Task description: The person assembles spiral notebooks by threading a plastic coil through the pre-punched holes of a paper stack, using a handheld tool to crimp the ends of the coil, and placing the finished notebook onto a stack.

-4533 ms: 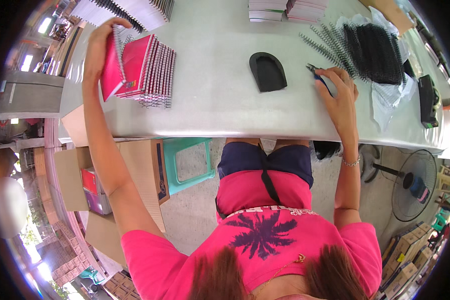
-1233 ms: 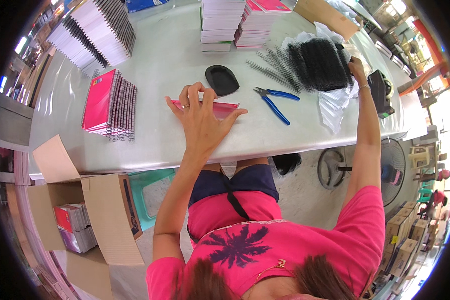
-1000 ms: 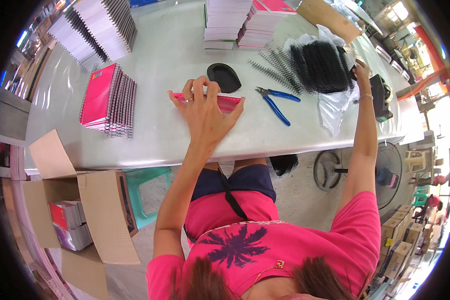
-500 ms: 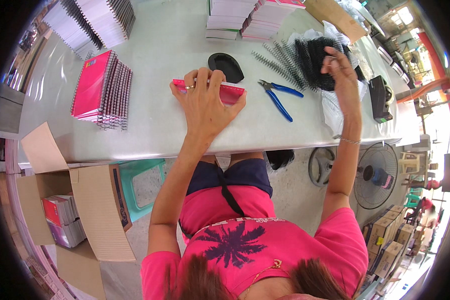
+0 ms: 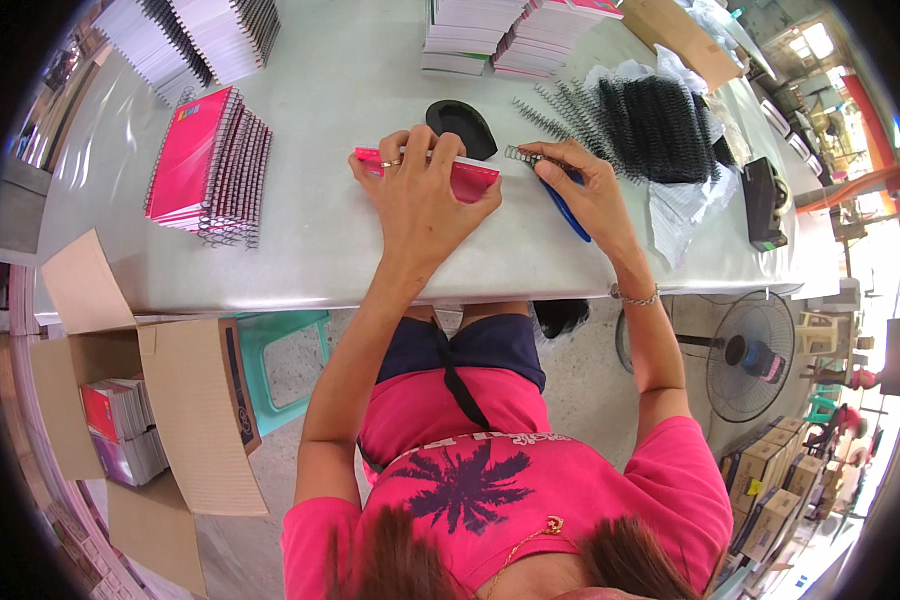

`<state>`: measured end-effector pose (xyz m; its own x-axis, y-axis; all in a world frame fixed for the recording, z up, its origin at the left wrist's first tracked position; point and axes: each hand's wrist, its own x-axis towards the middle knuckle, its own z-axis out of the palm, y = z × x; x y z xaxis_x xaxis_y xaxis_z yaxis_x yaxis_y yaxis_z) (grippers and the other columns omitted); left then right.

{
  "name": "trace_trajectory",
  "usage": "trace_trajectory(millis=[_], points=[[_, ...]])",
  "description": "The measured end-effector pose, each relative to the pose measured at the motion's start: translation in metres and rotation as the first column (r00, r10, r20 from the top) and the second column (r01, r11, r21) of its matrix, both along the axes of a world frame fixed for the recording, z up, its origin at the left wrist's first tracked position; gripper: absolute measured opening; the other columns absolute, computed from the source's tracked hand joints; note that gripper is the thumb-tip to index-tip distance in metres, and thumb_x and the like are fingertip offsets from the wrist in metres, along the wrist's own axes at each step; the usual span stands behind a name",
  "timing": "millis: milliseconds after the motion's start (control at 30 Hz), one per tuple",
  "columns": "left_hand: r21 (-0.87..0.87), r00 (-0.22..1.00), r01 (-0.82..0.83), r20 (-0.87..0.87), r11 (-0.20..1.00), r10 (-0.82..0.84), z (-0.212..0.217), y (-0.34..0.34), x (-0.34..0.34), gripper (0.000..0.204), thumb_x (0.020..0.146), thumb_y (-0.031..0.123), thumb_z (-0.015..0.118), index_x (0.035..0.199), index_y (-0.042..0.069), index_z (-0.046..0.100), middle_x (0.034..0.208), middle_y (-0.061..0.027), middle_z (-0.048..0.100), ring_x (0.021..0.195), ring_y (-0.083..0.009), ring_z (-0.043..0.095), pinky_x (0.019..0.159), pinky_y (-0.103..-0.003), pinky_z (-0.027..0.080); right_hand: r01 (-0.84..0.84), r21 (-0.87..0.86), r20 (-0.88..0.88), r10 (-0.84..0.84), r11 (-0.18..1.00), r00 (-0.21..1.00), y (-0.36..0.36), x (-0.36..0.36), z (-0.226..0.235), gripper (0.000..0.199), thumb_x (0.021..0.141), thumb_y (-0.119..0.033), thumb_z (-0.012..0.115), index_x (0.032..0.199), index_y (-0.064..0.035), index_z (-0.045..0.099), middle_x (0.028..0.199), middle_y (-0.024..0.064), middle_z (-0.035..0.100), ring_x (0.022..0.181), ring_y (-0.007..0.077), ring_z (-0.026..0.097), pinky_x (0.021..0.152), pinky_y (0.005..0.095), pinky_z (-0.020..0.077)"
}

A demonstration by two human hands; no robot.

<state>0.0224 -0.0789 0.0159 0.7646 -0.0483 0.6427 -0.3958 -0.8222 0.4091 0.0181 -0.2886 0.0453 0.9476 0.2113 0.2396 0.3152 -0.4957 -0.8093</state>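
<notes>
My left hand [image 5: 417, 205] grips a small pink-covered notebook [image 5: 476, 184] on its edge, fingers over the top and thumb at the right side. A row of punched holes runs along its upper edge. In my right hand [image 5: 588, 190] is a dark wire spiral coil [image 5: 517, 153], its end pointing at the notebook's right end, a small gap apart. Blue-handled cutting pliers [image 5: 568, 212] lie under that hand, partly hidden. A black shallow dish [image 5: 462, 128] sits just beyond the notebook. Many loose coils [image 5: 655, 125] are heaped on white plastic to the right.
Spiral-bound pink notebooks [image 5: 195, 150] are stacked at left, with white bound stacks [image 5: 195, 45] behind. Unbound pads [image 5: 470, 35] stand at the far middle. A black tape dispenser [image 5: 763, 205] is near the right edge. An open carton [image 5: 195, 400] and a fan [image 5: 745, 355] stand below table level.
My right hand has come from the coil heap leftward and nearer, bringing a spiral coil beside the notebook. My left hand keeps its grip on the notebook.
</notes>
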Motion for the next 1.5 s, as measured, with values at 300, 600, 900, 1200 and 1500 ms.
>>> trace_trajectory(millis=[300, 600, 900, 1200, 1500], points=[[-0.003, 1.0, 0.009, 0.011, 1.0, -0.009, -0.002, 0.0, 0.001, 0.039, 0.062, 0.037, 0.081, 0.088, 0.017, 0.061, 0.098, 0.0016, 0.051, 0.108, -0.0256, 0.047, 0.094, -0.065, 0.026, -0.067, 0.048, -0.108, 0.072, 0.997, 0.992, 0.005, -0.006, 0.007, 0.025, 0.096, -0.01, 0.057, 0.116, -0.0041, 0.071, 0.11, 0.0079, 0.07, 0.1, 0.0167, 0.062, 0.092, 0.0298, 0.0462], [0.011, 1.0, 0.012, 0.011, 1.0, -0.013, -0.001, 0.0, 0.004, 0.037, 0.066, 0.04, 0.08, 0.088, 0.016, 0.061, 0.097, 0.0018, 0.05, 0.105, -0.0261, 0.047, 0.093, -0.066, 0.027, -0.077, 0.074, -0.064, 0.082, 0.994, 0.995, 0.015, -0.008, 0.004, 0.019, 0.096, -0.009, 0.058, 0.109, -0.0031, 0.07, 0.1, 0.0083, 0.07, 0.09, 0.0163, 0.06, 0.084, 0.0308, 0.0467], [0.056, 0.994, 0.071, -0.084, 0.996, -0.066, 0.006, 0.011, -0.003, 0.038, 0.08, 0.047, 0.073, 0.097, 0.016, 0.06, 0.098, 0.0018, 0.052, 0.104, -0.0246, 0.048, 0.092, -0.062, 0.027, -0.025, -0.1, 0.087, 0.034, 0.995, 0.996, 0.029, -0.005, 0.0, 0.016, 0.098, -0.019, 0.056, 0.104, -0.0063, 0.064, 0.086, 0.0067, 0.063, 0.081, 0.0222, 0.058, 0.09, 0.0333, 0.0346], [-0.048, 0.954, 0.135, -0.264, 0.99, -0.143, 0.017, 0.025, -0.004, 0.038, 0.088, 0.037, 0.07, 0.115, 0.015, 0.055, 0.118, -0.0022, 0.053, 0.113, -0.0264, 0.048, 0.099, -0.058, 0.028, 0.067, -0.198, 0.174, -0.032, 0.978, 0.984, 0.045, -0.007, 0.015, 0.016, 0.098, -0.022, 0.056, 0.099, -0.0065, 0.06, 0.084, 0.0057, 0.061, 0.079, 0.0221, 0.055, 0.089, 0.0348, 0.0322], [-0.418, 0.987, 0.002, -0.147, 0.909, -0.07, -0.005, 0.031, -0.006, 0.058, 0.078, 0.025, 0.083, 0.122, 0.008, 0.049, 0.121, -0.0172, 0.043, 0.112, -0.032, 0.046, 0.099, -0.043, 0.038, -0.025, -0.274, 0.173, 0.075, 0.961, 0.982, 0.048, -0.001, 0.02, 0.016, 0.096, -0.02, 0.061, 0.099, -0.0045, 0.061, 0.08, 0.0093, 0.061, 0.078, 0.0267, 0.056, 0.084, 0.0403, 0.0352]])
